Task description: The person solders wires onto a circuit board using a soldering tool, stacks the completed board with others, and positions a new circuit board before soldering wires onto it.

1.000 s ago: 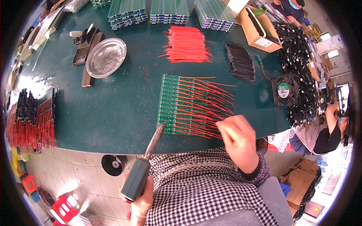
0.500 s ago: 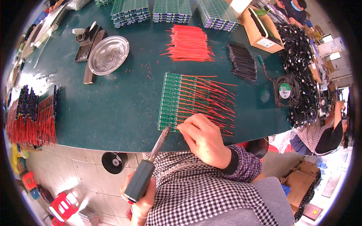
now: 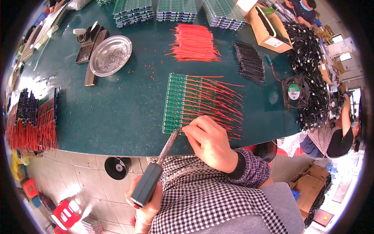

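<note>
A green circuit board panel (image 3: 173,102) lies near the table's front edge, with a row of red wires (image 3: 218,97) running rightward off it. My left hand (image 3: 152,203) is wrapped round the dark grey handle of a soldering iron (image 3: 146,184). The iron slants up and right, its tip at the panel's lower edge, close beside my right fingertips. My right hand (image 3: 212,143) is closed in a pinch at the panel's lowest row, by the wire ends. A red wire appears to be in that pinch, mostly hidden by the fingers.
Loose red wires (image 3: 196,43) and black wires (image 3: 249,62) lie beyond the panel. A metal dish (image 3: 111,56) and iron stand (image 3: 87,46) sit far left, wired boards (image 3: 33,121) at left. Stacked panels (image 3: 176,11) stand behind; a fan (image 3: 294,93) and cardboard box (image 3: 274,41) are right.
The soldering iron's tip has shifted a little to the right along the panel's lower edge, nearer my right fingertips. My right hand keeps its pinch in nearly the same place.
</note>
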The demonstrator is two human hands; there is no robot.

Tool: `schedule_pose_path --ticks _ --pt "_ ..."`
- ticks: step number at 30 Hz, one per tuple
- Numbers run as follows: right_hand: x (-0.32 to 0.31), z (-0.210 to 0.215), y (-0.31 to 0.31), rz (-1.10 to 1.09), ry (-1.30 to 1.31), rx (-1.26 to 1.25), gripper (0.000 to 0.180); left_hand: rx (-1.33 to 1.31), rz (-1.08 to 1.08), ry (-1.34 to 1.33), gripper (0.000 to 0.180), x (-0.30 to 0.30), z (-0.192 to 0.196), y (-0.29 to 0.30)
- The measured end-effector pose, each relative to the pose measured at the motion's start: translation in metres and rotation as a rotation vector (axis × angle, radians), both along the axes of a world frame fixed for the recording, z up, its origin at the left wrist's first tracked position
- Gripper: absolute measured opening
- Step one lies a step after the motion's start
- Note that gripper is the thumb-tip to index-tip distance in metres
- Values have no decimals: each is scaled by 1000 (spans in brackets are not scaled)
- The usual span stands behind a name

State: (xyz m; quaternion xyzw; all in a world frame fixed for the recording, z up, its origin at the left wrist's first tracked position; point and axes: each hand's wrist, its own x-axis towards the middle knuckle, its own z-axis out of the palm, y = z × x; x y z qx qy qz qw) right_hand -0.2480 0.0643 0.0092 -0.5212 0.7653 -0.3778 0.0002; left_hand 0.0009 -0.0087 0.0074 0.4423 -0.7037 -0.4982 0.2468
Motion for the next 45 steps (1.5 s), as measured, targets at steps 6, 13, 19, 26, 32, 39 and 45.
schedule_pose_path --ticks 6,13,19,26,32,39,45 --pt "1 1 -1 -7 0 2 18 -100 -77 -31 23 -2 4 -4" --pt "1 2 -1 -7 -11 10 19 -110 -34 -82 24 6 3 -5" --pt "1 1 -1 -8 -11 19 18 -320 53 12 38 -6 18 -32" --pt "-1 -1 2 2 -4 17 16 -460 452 452 25 -44 39 -107" --pt "-12 14 17 -31 -48 -14 16 -271 350 230 21 -111 15 -168" --pt "-133 14 65 -442 79 -35 4 -246 423 410 28 -85 11 -109" --pt "-193 -12 79 -381 291 3 7 -245 412 407 30 -73 1 -87"
